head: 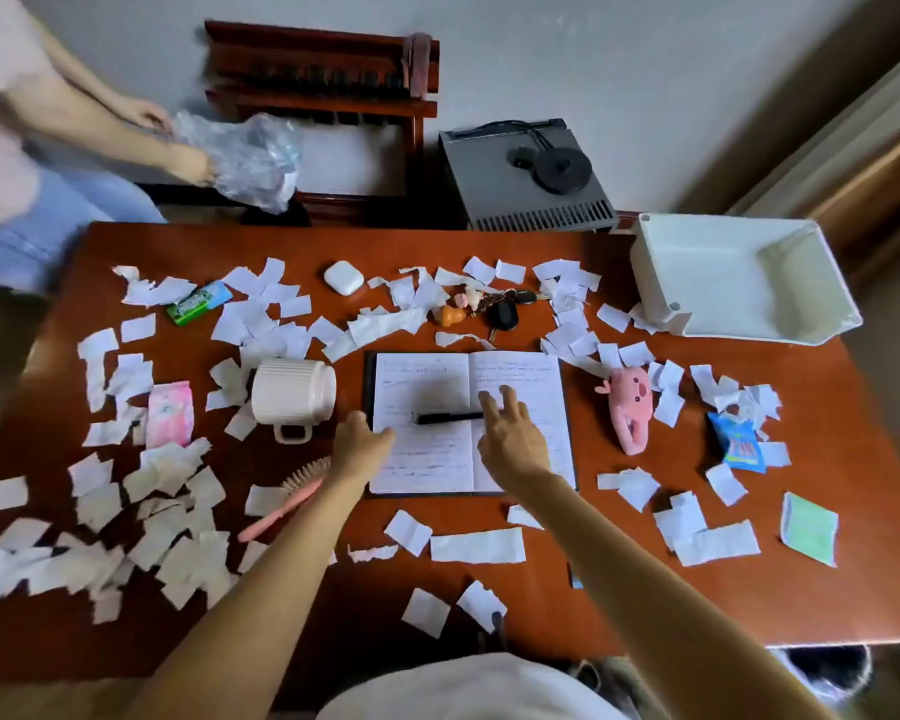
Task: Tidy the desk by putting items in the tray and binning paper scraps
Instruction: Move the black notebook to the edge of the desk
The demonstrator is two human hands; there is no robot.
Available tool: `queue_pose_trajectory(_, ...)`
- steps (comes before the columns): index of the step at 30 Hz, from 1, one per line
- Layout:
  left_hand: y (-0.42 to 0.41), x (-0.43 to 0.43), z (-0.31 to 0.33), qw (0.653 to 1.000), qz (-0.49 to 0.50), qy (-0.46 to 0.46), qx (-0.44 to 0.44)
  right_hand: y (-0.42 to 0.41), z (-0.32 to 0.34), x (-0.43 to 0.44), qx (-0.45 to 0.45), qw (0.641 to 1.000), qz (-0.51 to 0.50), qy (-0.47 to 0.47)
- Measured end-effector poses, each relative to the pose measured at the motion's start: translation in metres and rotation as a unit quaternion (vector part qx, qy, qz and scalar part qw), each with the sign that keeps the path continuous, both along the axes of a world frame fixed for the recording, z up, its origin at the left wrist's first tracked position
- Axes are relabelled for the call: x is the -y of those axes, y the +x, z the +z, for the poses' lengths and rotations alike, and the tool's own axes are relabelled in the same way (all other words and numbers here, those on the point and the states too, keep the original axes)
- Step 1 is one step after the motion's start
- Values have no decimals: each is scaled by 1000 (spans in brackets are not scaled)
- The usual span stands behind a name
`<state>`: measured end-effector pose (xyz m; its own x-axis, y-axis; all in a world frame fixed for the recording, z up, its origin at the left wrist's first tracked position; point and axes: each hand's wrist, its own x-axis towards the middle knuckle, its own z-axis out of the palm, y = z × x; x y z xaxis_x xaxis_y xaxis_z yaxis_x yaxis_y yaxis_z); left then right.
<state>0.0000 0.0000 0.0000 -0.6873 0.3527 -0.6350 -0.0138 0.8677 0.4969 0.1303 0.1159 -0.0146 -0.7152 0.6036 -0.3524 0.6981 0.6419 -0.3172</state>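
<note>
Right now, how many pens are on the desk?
1. The black pen lies across the open notebook near the middle of the desk. More could be hidden under the paper scraps or the arms.

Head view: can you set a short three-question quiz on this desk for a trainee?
1. True or false: the keys lie inside the white tray.
2. Fill in: the white mug lies on its ____.
3. The black pen lies on: A) the open notebook; B) the white mug; C) the white tray.
Key: 1 false; 2 side; 3 A.
</note>
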Motion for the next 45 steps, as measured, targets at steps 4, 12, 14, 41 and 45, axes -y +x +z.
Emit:
queue_pose_trajectory(4, -9, -13, -8, 998, 55, -17, 34, -6, -10, -9, 40, 999, 16, 13)
queue_pose_trajectory(12, -7, -14, -14, 999, 16, -23, -36, 17, -27, -6, 29, 999, -29, -16)
queue_pose_trajectory(14, -5, -11, -9, 997, -1, 14, -72, 20, -27, -5, 3, 997, -57, -48)
queue_pose_trajectory(41, 96, -124, 22, 960, -242, 15, -136, 86, -17, -48, -86, 934, -302, -171)
queue_pose_trajectory(45, 106, -132, 4, 960, -253, -11, -120, 84, -20, -51, -102, 912, -331, -221)
